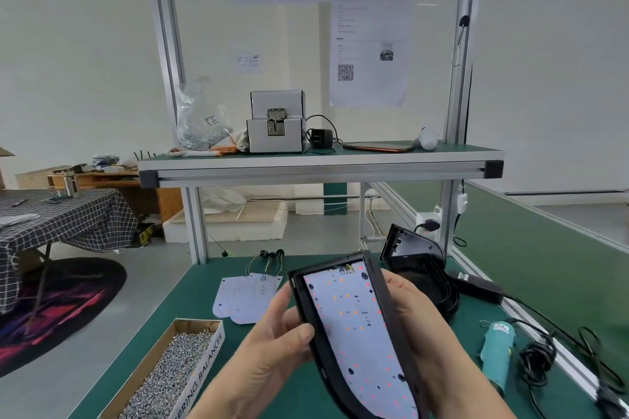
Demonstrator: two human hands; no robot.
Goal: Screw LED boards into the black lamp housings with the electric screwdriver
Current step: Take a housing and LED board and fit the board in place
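Note:
I hold a black lamp housing (384,313) tilted up above the green bench, with a white LED board (354,326) lying inside it. My left hand (272,350) grips the housing's left rim, thumb over the edge. Along its right side my right hand (429,323) curls around the rim. More loose LED boards (245,296) with wires lie flat on the bench behind. A stack of empty black housings (422,269) stands at the right. The teal electric screwdriver (497,350) lies on the bench to the right, held by neither hand.
An open cardboard box of screws (170,374) sits at the front left. A black power adapter (476,286) and coiled cables (541,364) lie at the right by the aluminium rail. On the upper shelf (320,163) stand a screw feeder (275,122), a bag of screws and a phone.

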